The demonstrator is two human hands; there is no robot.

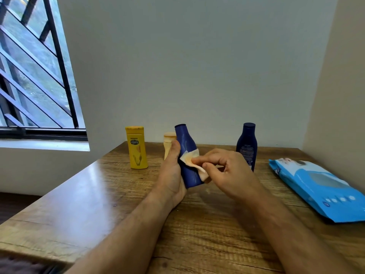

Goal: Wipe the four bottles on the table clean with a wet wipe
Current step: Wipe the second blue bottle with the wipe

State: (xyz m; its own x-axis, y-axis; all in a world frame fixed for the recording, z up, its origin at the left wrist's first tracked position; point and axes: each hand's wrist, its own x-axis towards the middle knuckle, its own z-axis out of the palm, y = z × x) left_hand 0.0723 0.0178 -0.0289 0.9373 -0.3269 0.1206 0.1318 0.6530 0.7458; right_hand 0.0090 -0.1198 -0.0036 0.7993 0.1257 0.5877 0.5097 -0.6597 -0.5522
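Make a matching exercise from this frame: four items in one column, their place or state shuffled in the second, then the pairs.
Items:
1. yellow bottle
2. blue bottle
3. dark navy bottle
4. wipes pack

Place or state:
A. lying flat at the table's right edge
B. standing farthest left
C. gripped in the left hand, wet wipe pressed on it by the right hand
D. standing behind the right hand

Pairs: 1-B, 2-C, 3-D, 4-A

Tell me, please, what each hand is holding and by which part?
Left hand grips the blue bottle around its lower body; right hand pinches the wet wipe against it.
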